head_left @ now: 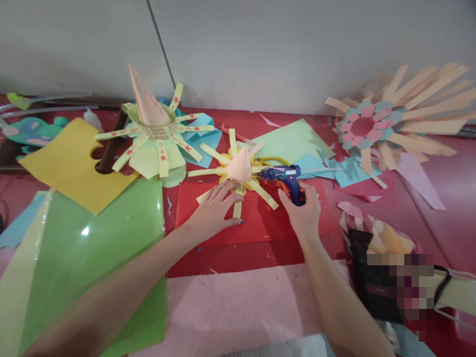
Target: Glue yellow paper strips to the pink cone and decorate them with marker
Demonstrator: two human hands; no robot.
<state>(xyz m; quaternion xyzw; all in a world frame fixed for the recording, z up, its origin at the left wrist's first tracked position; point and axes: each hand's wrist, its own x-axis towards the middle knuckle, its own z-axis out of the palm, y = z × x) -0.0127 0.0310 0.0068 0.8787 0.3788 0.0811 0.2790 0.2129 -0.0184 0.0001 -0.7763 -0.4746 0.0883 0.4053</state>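
My right hand [303, 210] is closed round the handle of a blue glue gun [286, 177], whose nozzle points left at a small paper craft [240, 168]: a peach cone on yellow strips that spread out like rays. My left hand [215, 208] lies flat with fingers spread, pressing on the lower yellow strips of that craft and the red paper sheet [260, 218] beneath it.
A larger cone craft [152, 129] with star-printed strips stands at the back left. A yellow sheet [70, 168] and a green sheet [92, 258] lie left. A big paper flower [372, 124] rests at right, paper scraps around it. A black bag [372, 277] sits at the lower right.
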